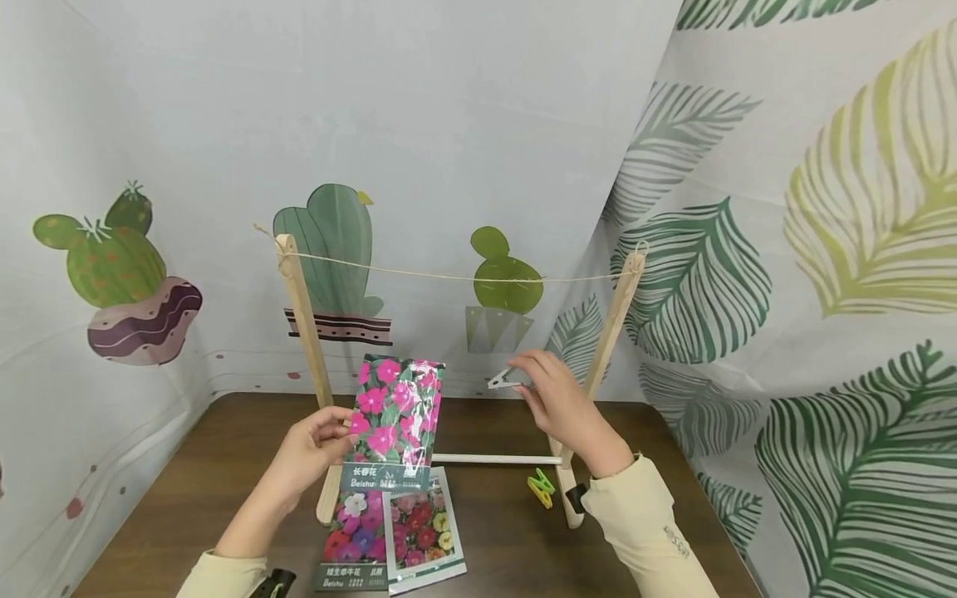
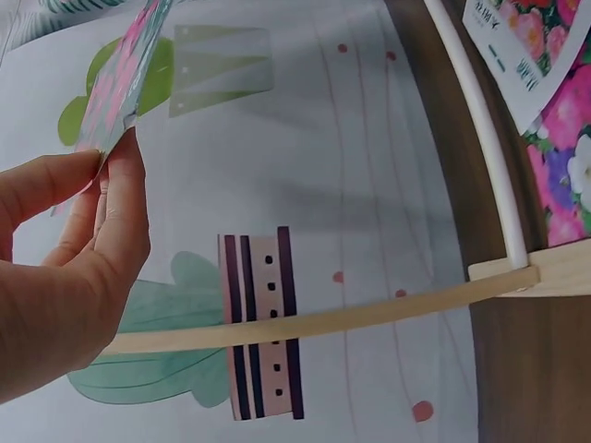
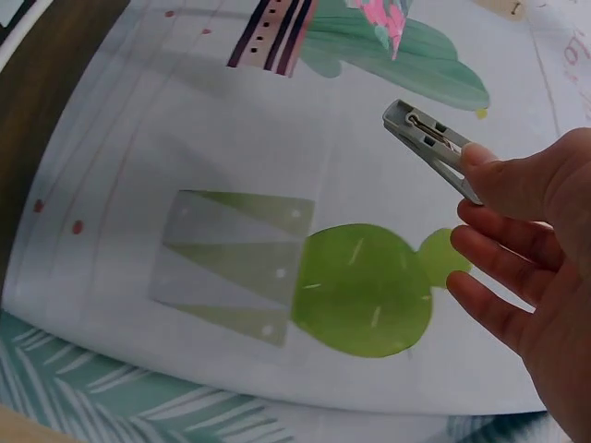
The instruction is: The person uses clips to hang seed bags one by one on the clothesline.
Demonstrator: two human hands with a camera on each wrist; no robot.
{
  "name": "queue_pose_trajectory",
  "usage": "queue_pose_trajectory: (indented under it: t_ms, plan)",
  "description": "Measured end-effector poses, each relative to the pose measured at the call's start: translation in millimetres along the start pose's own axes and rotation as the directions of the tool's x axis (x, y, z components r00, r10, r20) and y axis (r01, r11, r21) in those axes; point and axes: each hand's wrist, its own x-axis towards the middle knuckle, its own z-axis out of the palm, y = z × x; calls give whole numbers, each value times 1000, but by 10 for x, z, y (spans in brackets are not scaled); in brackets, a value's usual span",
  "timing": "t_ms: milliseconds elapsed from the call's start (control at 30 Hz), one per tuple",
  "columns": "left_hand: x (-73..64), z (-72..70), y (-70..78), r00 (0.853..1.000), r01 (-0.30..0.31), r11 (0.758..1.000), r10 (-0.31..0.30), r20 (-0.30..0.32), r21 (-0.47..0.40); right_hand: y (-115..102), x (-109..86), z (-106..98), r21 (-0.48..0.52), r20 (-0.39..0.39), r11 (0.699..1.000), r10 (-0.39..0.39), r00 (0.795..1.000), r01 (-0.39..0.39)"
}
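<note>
My left hand (image 1: 310, 448) pinches the left edge of a seed packet (image 1: 396, 415) printed with pink flowers, held up above the table. In the left wrist view the same packet (image 2: 125, 78) shows nearly edge-on between thumb and fingers. To the right, my right hand (image 1: 557, 399) pinches a grey clothespin (image 1: 508, 380) by its handle end, apart from the packet. The right wrist view shows the clothespin (image 3: 429, 138) between thumb and forefinger. Behind and above both hands, a thin string (image 1: 441, 275) runs between two wooden posts.
Two more seed packets, one with mixed flowers (image 1: 355, 531) and one with a white border (image 1: 424, 531), lie overlapping on the brown table (image 1: 224, 465). Green and yellow clothespins (image 1: 541, 488) lie beside the right post (image 1: 616, 316). A white rod (image 1: 493, 459) joins the left post (image 1: 305, 316) to it.
</note>
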Motion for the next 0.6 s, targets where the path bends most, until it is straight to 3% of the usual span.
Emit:
queue_pose_trajectory:
  t_ms: [600]
  plan:
    - [96, -303, 194, 993, -93, 992, 98, -62, 88, -229, 556, -245, 20, -88, 991, -127, 988, 129]
